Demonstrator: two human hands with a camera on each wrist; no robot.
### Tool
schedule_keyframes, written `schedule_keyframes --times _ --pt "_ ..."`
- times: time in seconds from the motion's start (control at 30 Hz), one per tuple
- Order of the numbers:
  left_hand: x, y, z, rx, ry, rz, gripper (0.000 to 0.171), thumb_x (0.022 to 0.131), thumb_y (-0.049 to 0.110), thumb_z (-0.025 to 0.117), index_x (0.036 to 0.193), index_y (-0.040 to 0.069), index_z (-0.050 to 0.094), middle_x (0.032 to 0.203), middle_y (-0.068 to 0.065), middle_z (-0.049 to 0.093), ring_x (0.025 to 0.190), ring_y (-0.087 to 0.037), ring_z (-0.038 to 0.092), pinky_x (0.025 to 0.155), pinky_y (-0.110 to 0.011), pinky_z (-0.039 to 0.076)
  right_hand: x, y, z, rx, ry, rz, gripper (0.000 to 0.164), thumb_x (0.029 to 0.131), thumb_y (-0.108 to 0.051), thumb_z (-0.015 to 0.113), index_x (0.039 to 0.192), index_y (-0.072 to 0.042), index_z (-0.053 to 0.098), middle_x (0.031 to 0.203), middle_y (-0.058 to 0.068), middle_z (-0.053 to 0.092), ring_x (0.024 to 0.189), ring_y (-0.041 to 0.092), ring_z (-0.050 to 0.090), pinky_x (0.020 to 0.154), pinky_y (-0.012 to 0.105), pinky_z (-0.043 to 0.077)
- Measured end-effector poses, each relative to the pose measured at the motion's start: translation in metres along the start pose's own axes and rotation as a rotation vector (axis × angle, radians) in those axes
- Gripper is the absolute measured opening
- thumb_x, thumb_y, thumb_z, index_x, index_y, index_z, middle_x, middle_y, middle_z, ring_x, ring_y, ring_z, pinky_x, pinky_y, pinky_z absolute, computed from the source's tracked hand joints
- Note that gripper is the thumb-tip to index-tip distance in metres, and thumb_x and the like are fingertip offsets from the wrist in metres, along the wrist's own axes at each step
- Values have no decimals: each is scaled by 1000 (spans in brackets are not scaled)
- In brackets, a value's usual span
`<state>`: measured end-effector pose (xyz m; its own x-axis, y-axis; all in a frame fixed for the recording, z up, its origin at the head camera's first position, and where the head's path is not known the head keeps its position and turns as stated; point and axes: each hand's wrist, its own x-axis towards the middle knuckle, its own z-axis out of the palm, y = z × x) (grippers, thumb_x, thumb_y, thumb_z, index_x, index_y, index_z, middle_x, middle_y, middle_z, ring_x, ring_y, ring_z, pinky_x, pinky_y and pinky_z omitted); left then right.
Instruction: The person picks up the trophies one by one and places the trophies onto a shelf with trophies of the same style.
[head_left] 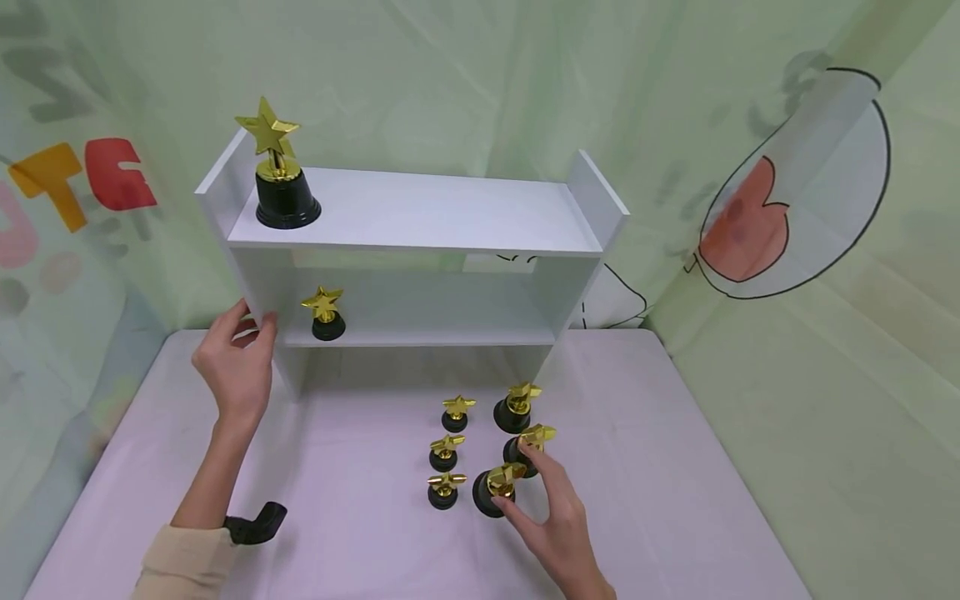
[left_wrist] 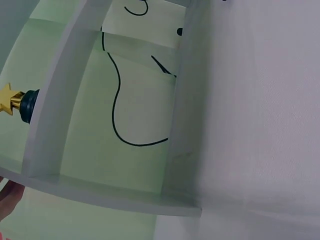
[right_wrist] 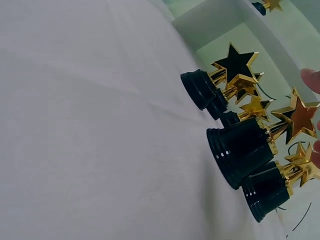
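The table (head_left: 360, 542) carries a white shelf unit (head_left: 427, 208). My left grip (head_left: 238, 358), fingers loosely bent, touches its left side. My right grip (head_left: 558, 533) is parted, thumb and finger spread about the nearest large trophy (head_left: 489, 487), which stands on the table; contact I cannot tell. Two more large trophies (head_left: 510, 417) stand behind it, three small trophies (head_left: 443, 460) to the left.

On the shelf (head_left: 420, 208), one trophy (head_left: 287, 197) is placed top left, another trophy (head_left: 327, 326) mid-left; before its right half, six trophies (head_left: 444, 458) are set on the table (head_left: 360, 517)
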<state>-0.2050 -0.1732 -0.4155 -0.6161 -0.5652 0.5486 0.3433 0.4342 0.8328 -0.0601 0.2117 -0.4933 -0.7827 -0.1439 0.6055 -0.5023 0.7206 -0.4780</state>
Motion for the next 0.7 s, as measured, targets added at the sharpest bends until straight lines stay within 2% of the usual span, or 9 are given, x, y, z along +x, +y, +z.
schedule_keyframes --times 0.13,0.3,0.43,0.57,0.67,0.7 --pt "0 0 -1 7 9 7 30 90 3 74 120 4 77 108 -16 76 85 -5 68 79 -8 55 -6 3 3 47 17 -10 82 71 -14 95 142 -2 56 135 13 63 119 22 61 108 8 41" --pt "1 0 -1 0 2 21 29 91 3 74 119 5 77 106 -17 77 82 8 63 79 -7 55 -14 6 7 -2 10 38 87 64 -9 98 140 -3 57 136 7 63 116 20 64 104 7 43" --pt "1 0 -2 -1 -16 27 29 91 5 74 120 6 77 106 -17 77 81 13 61 78 -6 54 -21 12 11 2 -8 88 86 62 -8 98 137 0 58 132 11 66 115 22 65 101 9 47" --pt "0 1 -3 5 -25 28 31 92 6 74 122 8 77 108 -17 77 82 12 61 78 -4 52 -25 17 16 52 -38 158 85 64 -9 97 138 3 57 131 16 67 119 26 64 96 26 58" --pt "-1 2 -4 9 -36 28 31 93 6 73 124 9 76 109 -16 77 83 12 61 78 -3 52 -27 21 20 78 -51 215 82 65 -9 97 136 4 57 130 16 68 118 27 66 94 37 61" --pt "-1 2 -4 8 -39 28 31 93 7 73 124 8 76 108 -17 77 83 12 61 79 -3 52 -28 22 21 80 -56 230 80 65 -9 97 135 4 58 129 15 69 116 26 67 94 38 61"
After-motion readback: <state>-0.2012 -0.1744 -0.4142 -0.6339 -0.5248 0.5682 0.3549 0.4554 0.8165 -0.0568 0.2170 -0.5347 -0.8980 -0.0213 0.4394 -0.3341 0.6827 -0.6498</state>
